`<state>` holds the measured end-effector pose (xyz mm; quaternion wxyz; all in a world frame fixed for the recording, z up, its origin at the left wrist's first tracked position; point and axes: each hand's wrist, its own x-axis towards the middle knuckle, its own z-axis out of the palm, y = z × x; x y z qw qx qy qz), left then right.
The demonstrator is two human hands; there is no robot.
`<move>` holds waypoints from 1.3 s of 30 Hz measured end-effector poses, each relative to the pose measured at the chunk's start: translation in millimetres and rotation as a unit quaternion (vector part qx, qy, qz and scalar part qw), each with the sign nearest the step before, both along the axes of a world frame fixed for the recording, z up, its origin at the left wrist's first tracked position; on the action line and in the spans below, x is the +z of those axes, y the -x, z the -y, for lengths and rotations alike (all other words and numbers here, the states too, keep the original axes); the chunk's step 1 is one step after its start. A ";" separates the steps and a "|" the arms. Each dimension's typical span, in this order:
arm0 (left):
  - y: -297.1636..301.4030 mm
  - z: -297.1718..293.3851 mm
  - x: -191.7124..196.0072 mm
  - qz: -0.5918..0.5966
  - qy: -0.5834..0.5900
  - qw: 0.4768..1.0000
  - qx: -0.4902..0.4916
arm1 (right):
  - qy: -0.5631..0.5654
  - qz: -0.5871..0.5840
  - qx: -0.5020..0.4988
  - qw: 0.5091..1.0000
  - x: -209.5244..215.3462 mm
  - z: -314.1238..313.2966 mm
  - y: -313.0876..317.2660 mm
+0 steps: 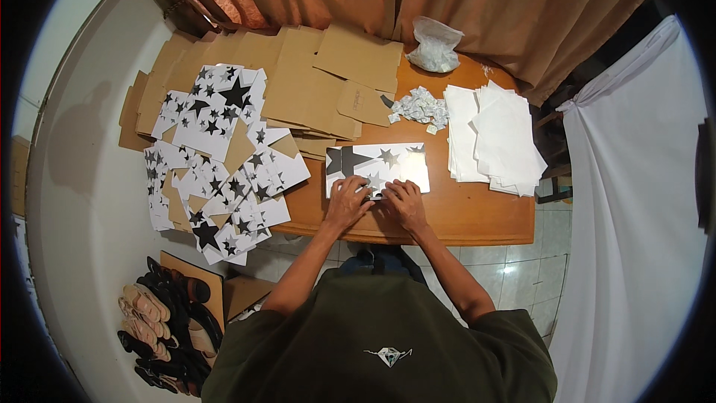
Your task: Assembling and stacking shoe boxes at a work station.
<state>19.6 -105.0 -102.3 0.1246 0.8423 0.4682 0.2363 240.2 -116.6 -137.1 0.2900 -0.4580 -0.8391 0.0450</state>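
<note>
- Head view, looking straight down: a person in a dark green shirt sat at a wooden table (pixel 477 216), both forearms reaching forward from the lower edge
- Directly in front of them, near the table's front edge, lay a flat white cardboard sheet printed with black stars (pixel 378 166), glossy enough to catch a bright glare on its right half
- The left hand (pixel 348 200) rested palm down on the sheet's near edge, fingers curled and pressing; whether it pinched a flap or only pressed could not be told
- The right hand (pixel 403 200) lay just beside it, almost touching, in the same flat, pressing pose on the same edge
- The sheet looked light and thin, stiff enough to hold a crease yet easy to bend; its shiny face seemed likely to slip under dry fingers, so the edges and corners looked like the best places to grip
- To the left, a loose heap of star-printed flat box blanks (pixel 216 164) spilled over the table's edge
- Behind that, plain brown cardboard blanks (pixel 313 82) lay overlapped toward the orange-brown curtain (pixel 447 0)
- To the right sat a stack of white paper sheets (pixel 492 138), with a small pile of crumpled paper bits (pixel 419 107) and a clear plastic bag (pixel 435 45) beyond
- On the floor at lower left, sandals and shoes (pixel 164 321) were lined up
</note>
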 end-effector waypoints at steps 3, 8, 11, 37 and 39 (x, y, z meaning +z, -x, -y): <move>-1.6 -0.9 -17.5 0.016 -0.011 1.000 -0.006 | -0.022 0.016 0.010 1.000 0.7 -0.2 0.5; -3.0 0.5 -36.7 0.034 0.027 0.999 -0.027 | -0.027 0.032 0.009 0.999 -9.3 -0.7 -1.1; -3.3 0.9 -39.5 0.035 0.036 0.998 -0.031 | -0.031 0.041 0.006 0.999 -12.5 0.3 -1.9; -0.7 -4.1 -34.3 0.047 0.020 0.999 -0.001 | -0.041 0.092 0.041 0.994 -5.0 3.6 2.3; -1.1 -4.6 -36.4 0.052 0.024 0.998 0.000 | -0.062 0.032 0.042 0.997 -6.9 1.8 3.5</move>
